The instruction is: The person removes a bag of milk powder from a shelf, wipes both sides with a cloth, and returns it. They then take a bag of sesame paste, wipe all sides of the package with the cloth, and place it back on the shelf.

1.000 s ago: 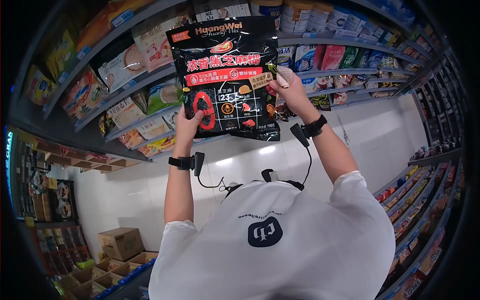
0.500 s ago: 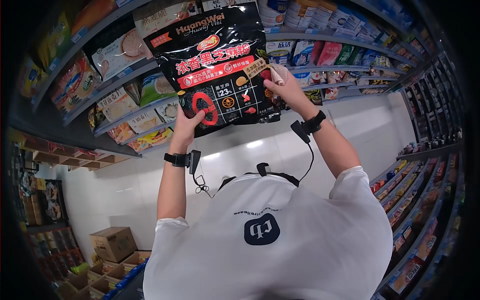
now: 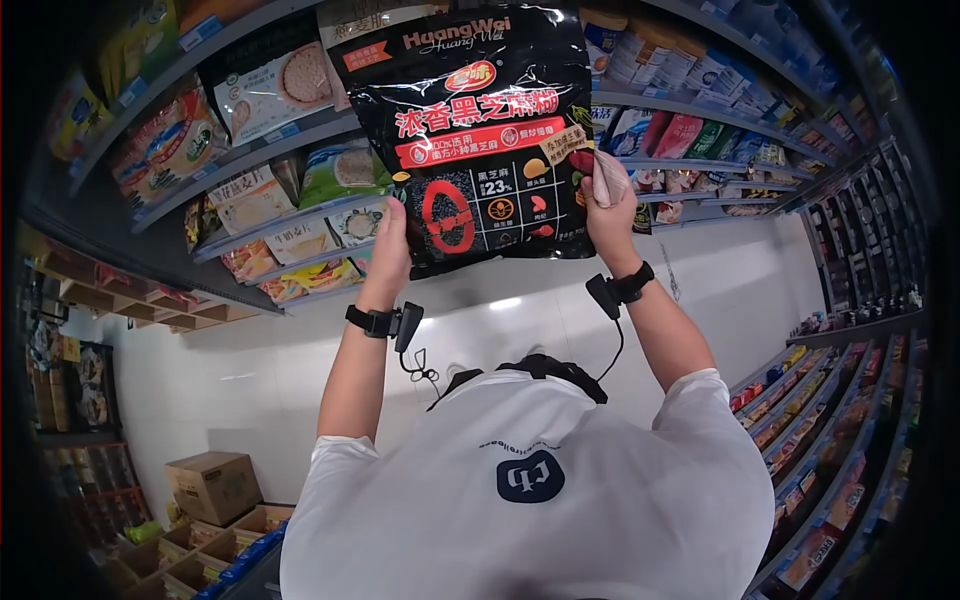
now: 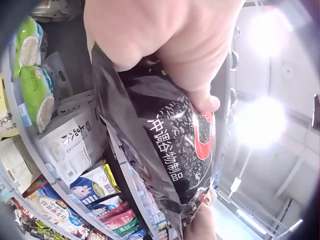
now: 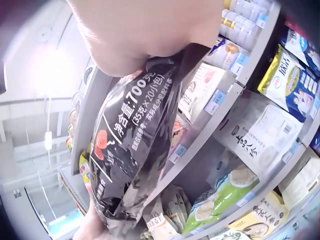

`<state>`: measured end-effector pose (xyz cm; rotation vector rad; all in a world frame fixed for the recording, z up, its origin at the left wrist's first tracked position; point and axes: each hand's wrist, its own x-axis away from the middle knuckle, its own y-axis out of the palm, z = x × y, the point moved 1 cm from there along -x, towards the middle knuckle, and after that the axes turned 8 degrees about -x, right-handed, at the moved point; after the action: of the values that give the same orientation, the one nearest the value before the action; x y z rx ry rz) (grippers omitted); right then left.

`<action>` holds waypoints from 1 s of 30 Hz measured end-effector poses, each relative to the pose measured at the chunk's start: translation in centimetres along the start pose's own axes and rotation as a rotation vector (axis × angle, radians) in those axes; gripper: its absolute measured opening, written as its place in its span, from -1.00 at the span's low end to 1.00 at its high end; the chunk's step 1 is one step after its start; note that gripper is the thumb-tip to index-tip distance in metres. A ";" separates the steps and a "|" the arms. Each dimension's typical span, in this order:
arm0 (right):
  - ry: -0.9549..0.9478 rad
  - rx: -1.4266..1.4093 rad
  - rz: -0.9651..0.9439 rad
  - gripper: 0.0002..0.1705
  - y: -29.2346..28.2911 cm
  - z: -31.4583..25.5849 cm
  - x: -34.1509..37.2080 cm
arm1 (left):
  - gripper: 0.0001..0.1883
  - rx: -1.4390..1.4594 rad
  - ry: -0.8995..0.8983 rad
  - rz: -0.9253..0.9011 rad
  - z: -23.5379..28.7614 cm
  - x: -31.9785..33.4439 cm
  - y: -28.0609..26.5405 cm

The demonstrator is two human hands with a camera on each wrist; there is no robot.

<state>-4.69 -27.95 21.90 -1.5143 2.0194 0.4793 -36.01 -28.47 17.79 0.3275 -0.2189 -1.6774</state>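
A large black bag of black sesame paste powder (image 3: 490,130) is held up in front of the shelves, its printed face towards the head camera. My left hand (image 3: 391,250) grips its lower left edge. In the left wrist view the thumb (image 4: 205,101) lies over the front print near the red oval. On the opposite side my right hand (image 3: 612,222) holds the lower right edge. The right wrist view shows the bag's side and lower print (image 5: 132,125) below that hand, with its fingers mostly hidden.
Shelves (image 3: 290,215) of packaged cereals curve behind the bag, with milk powder cans (image 3: 640,55) at upper right. Another snack shelf (image 3: 830,430) runs along the right. A cardboard box (image 3: 212,487) stands at lower left beside wooden bins (image 3: 150,560). Pale tiled floor (image 3: 250,390) lies below.
The bag first swung left and tilted, then came back right and more level, now higher in the head view. The left thumb has shifted from the front face towards the bag's left edge.
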 end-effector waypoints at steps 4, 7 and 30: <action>-0.002 -0.036 0.011 -0.51 0.1 -0.3 -0.1 | -0.41 0.139 -0.080 0.206 0.0 -1.6 0.6; -0.005 0.031 0.058 -0.52 -0.3 -0.2 -0.2 | -0.41 -0.084 -0.023 0.238 -1.2 -2.5 0.9; -0.030 -0.371 0.041 -0.53 -5.9 1.4 -17.4 | -0.62 -0.178 0.312 0.128 10.1 -11.5 13.0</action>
<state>4.75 -15.83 32.04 -1.6653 2.0201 0.9291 -26.03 -19.28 32.61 0.4256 0.1385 -1.4843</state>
